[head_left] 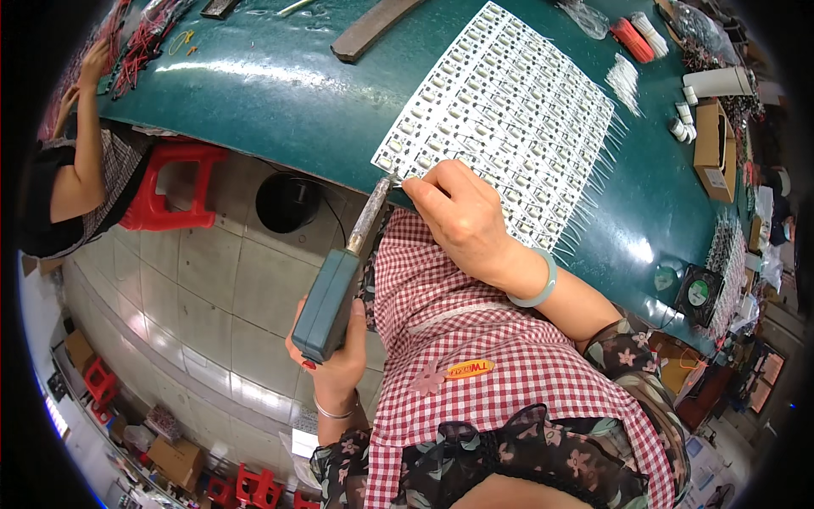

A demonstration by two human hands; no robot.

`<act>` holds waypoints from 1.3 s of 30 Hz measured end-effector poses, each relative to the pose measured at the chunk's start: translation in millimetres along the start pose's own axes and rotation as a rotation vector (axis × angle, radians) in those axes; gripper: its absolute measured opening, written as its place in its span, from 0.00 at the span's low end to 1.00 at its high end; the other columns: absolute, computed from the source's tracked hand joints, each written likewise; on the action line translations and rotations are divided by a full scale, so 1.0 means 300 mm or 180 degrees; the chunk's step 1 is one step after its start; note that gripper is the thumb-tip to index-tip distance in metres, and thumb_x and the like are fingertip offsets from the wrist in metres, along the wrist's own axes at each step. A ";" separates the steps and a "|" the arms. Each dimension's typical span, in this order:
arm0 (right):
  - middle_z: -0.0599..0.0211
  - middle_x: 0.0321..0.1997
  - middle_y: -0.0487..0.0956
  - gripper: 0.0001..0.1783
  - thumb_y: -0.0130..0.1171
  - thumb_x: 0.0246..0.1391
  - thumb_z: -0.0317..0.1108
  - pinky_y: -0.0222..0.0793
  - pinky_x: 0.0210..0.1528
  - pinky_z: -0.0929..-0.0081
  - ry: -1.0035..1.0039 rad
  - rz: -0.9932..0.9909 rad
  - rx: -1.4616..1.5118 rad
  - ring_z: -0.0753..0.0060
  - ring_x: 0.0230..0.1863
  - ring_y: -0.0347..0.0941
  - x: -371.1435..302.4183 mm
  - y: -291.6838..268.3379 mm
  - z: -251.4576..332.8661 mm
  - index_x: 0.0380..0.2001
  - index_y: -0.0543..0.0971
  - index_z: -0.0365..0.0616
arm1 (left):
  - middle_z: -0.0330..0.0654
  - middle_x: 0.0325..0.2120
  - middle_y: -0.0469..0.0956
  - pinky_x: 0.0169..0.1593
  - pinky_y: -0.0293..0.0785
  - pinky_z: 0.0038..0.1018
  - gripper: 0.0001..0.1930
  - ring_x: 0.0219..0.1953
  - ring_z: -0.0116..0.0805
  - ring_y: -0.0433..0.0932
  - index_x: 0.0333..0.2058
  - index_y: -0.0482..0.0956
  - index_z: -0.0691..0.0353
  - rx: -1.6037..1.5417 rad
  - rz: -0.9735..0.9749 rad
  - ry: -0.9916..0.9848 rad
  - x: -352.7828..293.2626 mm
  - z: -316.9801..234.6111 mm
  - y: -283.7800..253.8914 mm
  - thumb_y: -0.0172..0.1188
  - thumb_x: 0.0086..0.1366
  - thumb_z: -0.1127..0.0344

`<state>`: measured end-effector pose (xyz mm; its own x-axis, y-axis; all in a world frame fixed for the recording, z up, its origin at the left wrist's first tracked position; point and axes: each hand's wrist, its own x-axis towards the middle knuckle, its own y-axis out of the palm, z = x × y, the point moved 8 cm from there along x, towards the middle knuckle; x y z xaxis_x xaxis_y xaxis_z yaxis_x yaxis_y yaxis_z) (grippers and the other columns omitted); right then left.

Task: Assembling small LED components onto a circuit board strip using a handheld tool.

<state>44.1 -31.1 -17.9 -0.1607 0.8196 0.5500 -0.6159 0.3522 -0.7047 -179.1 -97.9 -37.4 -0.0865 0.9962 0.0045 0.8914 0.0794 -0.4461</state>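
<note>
The left hand (341, 363) is wrapped round the iron (326, 293), whose tip reaches the near-left corner of the board (509, 110). Beside the tip, the right hand (465, 222) is closed in a pinch; what it has hold of cannot be told. The table (288, 106) edge runs just by the pinch, with bare surface beyond and leftward. Left of the iron, lower down, stands a bucket (288, 204), its inside too dark to read; well right of the pinch, an open box (716, 176).

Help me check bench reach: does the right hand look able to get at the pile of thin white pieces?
Probably yes, with a stretch: between the right hand and the pile lies the flat white panel, with nothing tall in the way. The fingertips sit by the tool tip, though.
</note>
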 end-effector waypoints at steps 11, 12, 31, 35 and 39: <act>0.66 0.26 0.73 0.13 0.69 0.43 0.20 0.68 0.25 0.69 0.0031 0.0012 -0.0044 0.65 0.26 0.72 -0.001 0.000 -0.002 0.36 0.83 0.40 | 0.48 0.34 0.85 0.35 0.79 0.26 0.14 0.31 0.36 0.85 0.41 0.83 0.75 -0.0169 -0.0279 -0.0178 -0.035 0.037 -0.021 0.72 0.56 0.76; 0.66 0.26 0.73 0.13 0.69 0.43 0.20 0.68 0.25 0.69 0.0032 0.0014 -0.0048 0.65 0.26 0.72 0.001 0.001 0.000 0.36 0.83 0.40 | 0.48 0.34 0.85 0.35 0.79 0.26 0.14 0.31 0.36 0.85 0.41 0.83 0.74 -0.0182 -0.0298 -0.0168 -0.035 0.039 -0.021 0.72 0.56 0.76; 0.66 0.26 0.72 0.14 0.68 0.44 0.19 0.68 0.24 0.69 0.0003 -0.0035 -0.0050 0.65 0.26 0.72 0.001 -0.002 0.002 0.37 0.82 0.40 | 0.42 0.31 0.80 0.24 0.66 0.21 0.14 0.22 0.23 0.73 0.47 0.79 0.73 -0.0468 -0.0321 -0.0192 -0.068 0.099 -0.031 0.68 0.62 0.80; 0.64 0.30 0.71 0.11 0.61 0.44 0.24 0.71 0.32 0.68 0.0069 0.0136 -0.0067 0.63 0.32 0.71 -0.007 0.008 0.007 0.34 0.80 0.38 | 0.42 0.32 0.79 0.24 0.66 0.20 0.16 0.22 0.22 0.72 0.49 0.79 0.73 -0.0408 -0.0231 -0.0073 -0.061 0.070 -0.031 0.67 0.62 0.81; 0.64 0.30 0.71 0.11 0.61 0.43 0.24 0.71 0.32 0.68 0.0064 0.0118 -0.0075 0.63 0.32 0.71 -0.006 0.006 0.007 0.34 0.80 0.38 | 0.43 0.32 0.79 0.24 0.67 0.20 0.16 0.22 0.23 0.73 0.49 0.79 0.73 -0.0252 -0.0179 0.0082 -0.047 0.047 -0.022 0.67 0.61 0.81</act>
<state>41.7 -32.7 -19.2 -0.1674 0.8410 0.5145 -0.5914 0.3319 -0.7349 -190.1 -113.0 -47.1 -0.1269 0.9906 0.0510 0.9179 0.1368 -0.3724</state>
